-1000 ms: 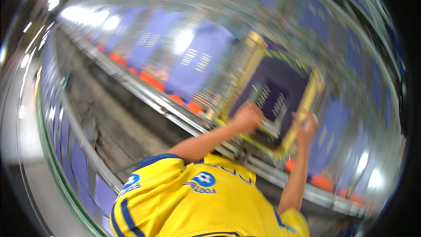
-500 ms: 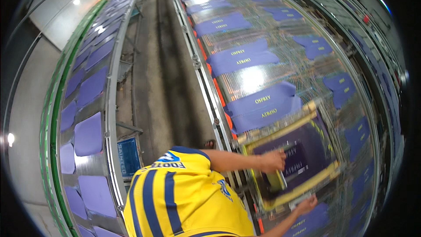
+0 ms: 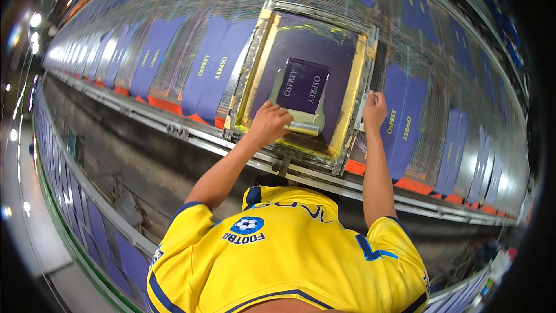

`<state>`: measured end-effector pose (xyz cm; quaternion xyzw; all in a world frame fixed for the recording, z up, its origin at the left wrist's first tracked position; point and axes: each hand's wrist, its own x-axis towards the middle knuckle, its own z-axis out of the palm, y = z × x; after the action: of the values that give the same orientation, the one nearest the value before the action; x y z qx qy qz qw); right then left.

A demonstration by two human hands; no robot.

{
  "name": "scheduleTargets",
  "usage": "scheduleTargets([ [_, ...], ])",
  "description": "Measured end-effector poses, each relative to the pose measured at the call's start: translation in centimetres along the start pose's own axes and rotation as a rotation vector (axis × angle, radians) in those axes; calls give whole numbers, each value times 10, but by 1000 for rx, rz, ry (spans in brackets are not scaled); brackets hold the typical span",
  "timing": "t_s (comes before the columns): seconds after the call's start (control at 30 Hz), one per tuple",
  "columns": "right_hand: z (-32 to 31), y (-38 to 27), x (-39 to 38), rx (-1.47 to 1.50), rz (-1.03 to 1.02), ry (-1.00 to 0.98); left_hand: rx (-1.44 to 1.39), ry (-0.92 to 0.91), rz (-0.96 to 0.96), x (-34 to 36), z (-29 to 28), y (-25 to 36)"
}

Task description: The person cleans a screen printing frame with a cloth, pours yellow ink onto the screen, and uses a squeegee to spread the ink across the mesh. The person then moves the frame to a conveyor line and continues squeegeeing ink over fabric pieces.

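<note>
A screen-printing frame (image 3: pixel 365 70) with yellowed edges lies on the long printing table in front of me. Its dark mesh (image 3: pixel 341 75) bears a rectangular stencil (image 3: pixel 313 75) with two lines of lettering, ringed by pale yellow-green ink (image 3: pixel 315 119). My left hand (image 3: pixel 271 123) is closed around one end of a squeegee (image 3: pixel 303 129), which rests on the mesh just below the stencil. At the frame's right side my right hand (image 3: pixel 374 111) is closed on the metal edge. Purple fabric pieces (image 3: pixel 408 116) with yellow print lie beside the frame.
More purple pieces (image 3: pixel 205 64) line the table to the left and at the far side. A metal rail (image 3: pixel 168 129) with orange-red strips (image 3: pixel 174 107) runs along the near edge. Behind me, across an aisle, stands another table with purple panels (image 3: pixel 110 255).
My view has swung round to the right, so the table now runs across it. The squeegee lies at the stencil's near side, still in my left hand; the right hand stays at the frame's edge.
</note>
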<state>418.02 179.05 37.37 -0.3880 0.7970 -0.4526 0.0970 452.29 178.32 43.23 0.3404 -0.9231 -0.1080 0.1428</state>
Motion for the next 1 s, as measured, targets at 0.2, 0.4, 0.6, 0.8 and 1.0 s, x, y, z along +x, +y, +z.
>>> scheduleTargets([
  [0.2, -4, -12, 0, -112, 105, -55, -58, -64, 90, -11, 6, -5],
  [0.4, -3, -28, 11, -474, -161, -41, -29, -16, 68, 82, 6, -51],
  [0.6, 42, -137, 61, -27, -412, -772, -46, -55, 104, 184, -5, -99],
  [0.8, 86, -118, 44, -318, -578, -690, -53, 12, 102, 177, 22, -108],
  [1.0, 25, -115, -90, -230, -642, -752, -159, -94, 67, 40, 3, -41],
])
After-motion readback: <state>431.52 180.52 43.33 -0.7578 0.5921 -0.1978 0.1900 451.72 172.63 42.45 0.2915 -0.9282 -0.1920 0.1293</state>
